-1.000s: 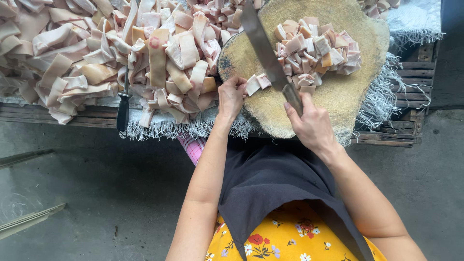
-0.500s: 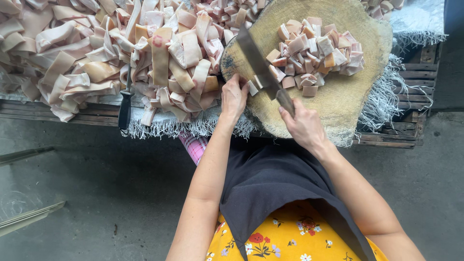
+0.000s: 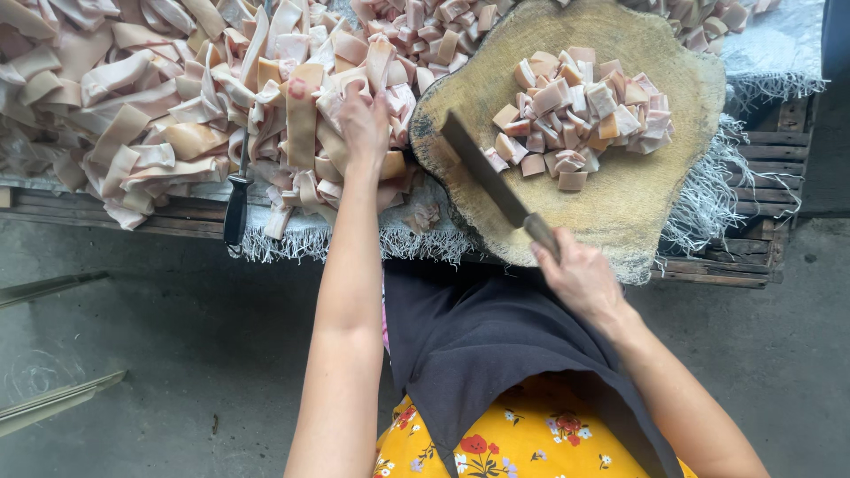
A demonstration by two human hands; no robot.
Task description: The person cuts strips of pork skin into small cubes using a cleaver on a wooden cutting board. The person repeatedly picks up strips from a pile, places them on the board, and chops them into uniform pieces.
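Note:
My right hand (image 3: 575,276) grips the handle of a cleaver (image 3: 482,168) whose blade lies flat on a round wooden chopping block (image 3: 637,204). A heap of cut pink and tan meat cubes (image 3: 580,115) sits on the block just right of the blade. My left hand (image 3: 365,119) reaches left of the block into a pile of long meat strips (image 3: 177,115), fingers closing over a strip. Whether it has lifted the strip is hidden by the hand.
A black-handled sharpening steel (image 3: 237,199) lies among the strips near the table's front edge. More cut cubes (image 3: 425,26) are heaped behind the block. A fringed white cloth (image 3: 735,186) covers a slatted wooden table. Metal bars (image 3: 53,403) lie on the concrete floor at left.
My left hand has left the block's edge and moved left into the strip pile. The cleaver has dropped lower and flatter on the block, away from the cubes.

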